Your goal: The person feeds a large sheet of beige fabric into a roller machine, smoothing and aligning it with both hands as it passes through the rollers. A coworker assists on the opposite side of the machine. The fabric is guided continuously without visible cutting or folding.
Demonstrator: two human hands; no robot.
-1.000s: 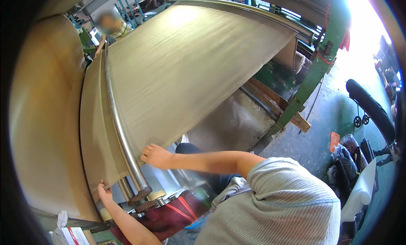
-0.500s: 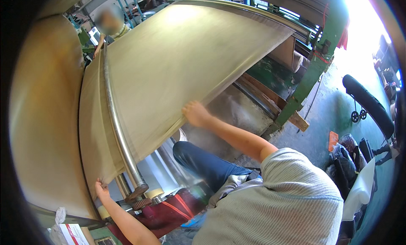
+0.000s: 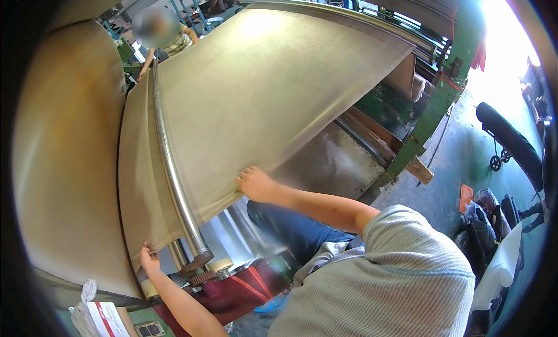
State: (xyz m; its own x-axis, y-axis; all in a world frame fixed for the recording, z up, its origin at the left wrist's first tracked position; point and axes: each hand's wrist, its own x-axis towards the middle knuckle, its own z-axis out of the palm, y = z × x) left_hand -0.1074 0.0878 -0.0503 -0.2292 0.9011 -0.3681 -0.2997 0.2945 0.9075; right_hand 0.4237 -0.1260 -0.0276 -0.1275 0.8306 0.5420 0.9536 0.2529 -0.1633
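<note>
A wide sheet of beige fabric runs down from a high roller, passes over a steel bar and wraps onto a large beige roll on the left. My left hand pinches the fabric's lower corner just below the bar's near end. My right hand grips the near edge of the sheet further right, fingers curled over it. My knee in blue trousers is below that hand.
Another person in a striped shirt stands at the bar's far end with a hand on it. A gear and red machine part sit below the bar. Green machine frame, black wheeled cart and dark bags stand on the right.
My right hand slid up the fabric's near edge, then came back down a little to its present grip. My left hand stayed at the corner by the bar.
</note>
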